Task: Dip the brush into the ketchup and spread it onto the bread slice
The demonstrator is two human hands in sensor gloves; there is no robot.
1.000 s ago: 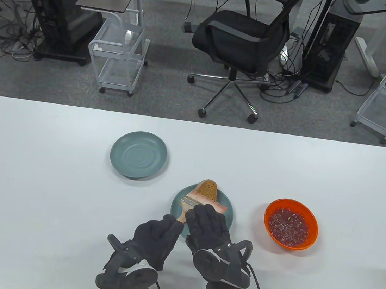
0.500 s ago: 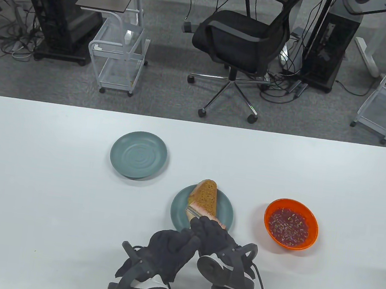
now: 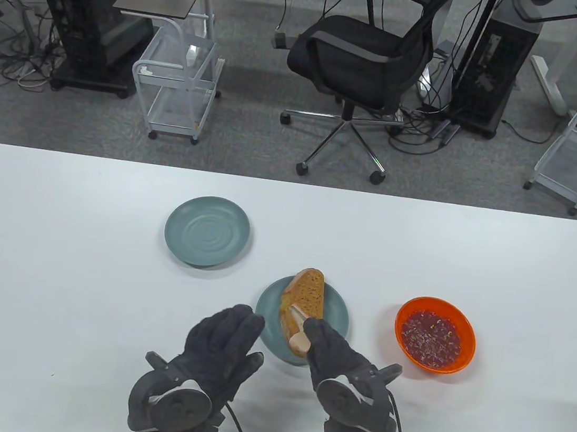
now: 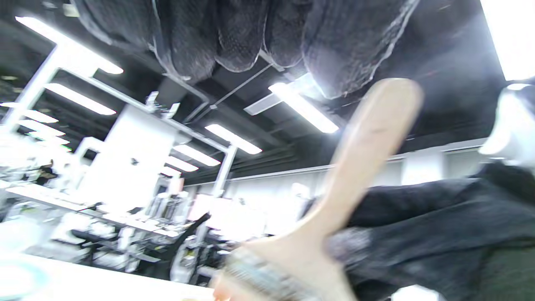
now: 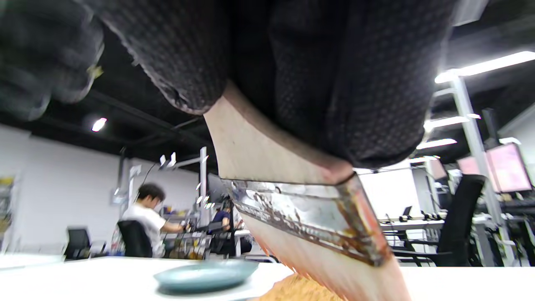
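A brown bread slice [image 3: 306, 291] lies on a teal plate [image 3: 335, 312] at table centre. My right hand [image 3: 316, 337] grips a wooden brush [image 3: 298, 330] by the handle, with its bristles down on the near end of the slice. In the right wrist view the stained metal ferrule [image 5: 305, 217] and reddish bristles [image 5: 347, 274] meet the bread [image 5: 299, 292]. My left hand [image 3: 231, 325] is open, fingers spread, left of the plate and holding nothing. The left wrist view shows the brush handle [image 4: 368, 146] beside it. An orange bowl of ketchup [image 3: 435, 333] stands to the right.
A second teal plate [image 3: 207, 231], empty, sits further back on the left; it also shows in the right wrist view [image 5: 205, 276]. The white table [image 3: 50, 248] runs wide on both sides. An office chair [image 3: 362, 56] and carts stand beyond the far edge.
The brush was drawn toward me across the bread. My left hand let go of the handle, moved left and opened. My right hand turned the brush more upright at the slice's near end.
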